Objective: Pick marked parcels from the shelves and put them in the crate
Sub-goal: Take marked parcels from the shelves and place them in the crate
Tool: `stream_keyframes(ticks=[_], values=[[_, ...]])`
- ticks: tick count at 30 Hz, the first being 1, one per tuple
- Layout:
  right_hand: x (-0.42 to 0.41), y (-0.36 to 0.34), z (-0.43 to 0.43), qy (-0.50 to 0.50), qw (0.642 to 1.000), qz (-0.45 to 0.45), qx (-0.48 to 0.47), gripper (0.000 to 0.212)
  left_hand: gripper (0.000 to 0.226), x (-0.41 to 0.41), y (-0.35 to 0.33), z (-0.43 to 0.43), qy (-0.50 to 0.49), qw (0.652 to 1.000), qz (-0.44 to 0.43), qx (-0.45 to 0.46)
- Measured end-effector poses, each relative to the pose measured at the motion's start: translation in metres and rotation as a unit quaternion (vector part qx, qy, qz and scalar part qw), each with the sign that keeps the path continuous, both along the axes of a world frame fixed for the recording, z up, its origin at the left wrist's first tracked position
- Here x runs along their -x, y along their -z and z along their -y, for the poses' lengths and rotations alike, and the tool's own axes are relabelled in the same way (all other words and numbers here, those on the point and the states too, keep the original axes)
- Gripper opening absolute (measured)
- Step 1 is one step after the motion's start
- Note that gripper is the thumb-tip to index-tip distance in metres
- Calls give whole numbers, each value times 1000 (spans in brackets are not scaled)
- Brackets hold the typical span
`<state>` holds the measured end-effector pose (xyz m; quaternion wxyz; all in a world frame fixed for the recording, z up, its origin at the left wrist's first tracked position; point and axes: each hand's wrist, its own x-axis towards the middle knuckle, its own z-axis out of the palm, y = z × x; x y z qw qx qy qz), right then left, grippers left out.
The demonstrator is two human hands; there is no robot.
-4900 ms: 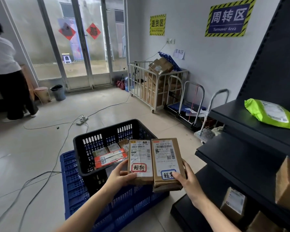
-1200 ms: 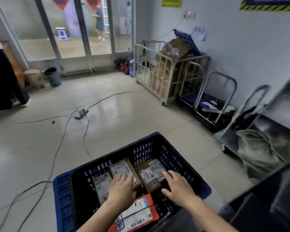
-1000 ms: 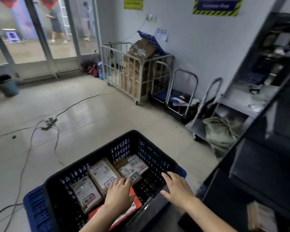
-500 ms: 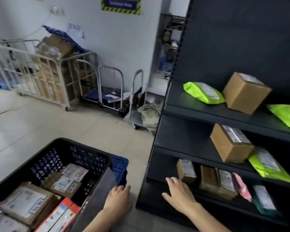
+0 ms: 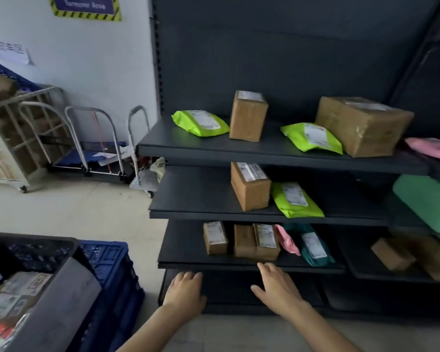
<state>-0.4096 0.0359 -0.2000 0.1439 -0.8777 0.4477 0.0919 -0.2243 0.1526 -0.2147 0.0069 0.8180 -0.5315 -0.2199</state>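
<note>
Parcels: small brown cardboard parcels [image 5: 215, 237] with white labels stand in a row on the low shelf of the dark metal shelving unit [image 5: 188, 264], a pink plastic pouch [image 5: 286, 240] leaning on the rightmost. The labels are too small to tell which are marked.
Right hand: the right hand [image 5: 277, 288] is empty, its fingers [image 5: 266, 270] straight and spread, tips just under that shelf's front edge.
Left hand: the left hand [image 5: 186, 293] is empty too, fingers loosely together, lower and to the left.
Crate: the black slotted plastic crate [image 5: 31, 246] sits at lower left on a blue plastic crate [image 5: 107, 260], well apart from the shelf, with parcels in it.
Step in hand: a reach for the next parcel, as I judge it.
Doing it well: read the labels first; grip a marked box by its narrow sides and draw it straight forward, so the pouch and neighbours don't topple.
Changed: five seconds ago both hands held marked boxes over the crate; a second ago they were inside it. Now they are empty and the view has swung right to the shelves.
</note>
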Motion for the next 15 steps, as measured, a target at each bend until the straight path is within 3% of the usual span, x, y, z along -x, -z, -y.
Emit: stream_keyframes(ticks=[7, 15], values=[[106, 1, 31, 36, 999, 9, 14, 64, 60, 97, 2, 38, 26, 999, 18, 20], [156, 12, 51, 52, 999, 7, -1, 63, 60, 146, 10, 61, 52, 998, 16, -8]])
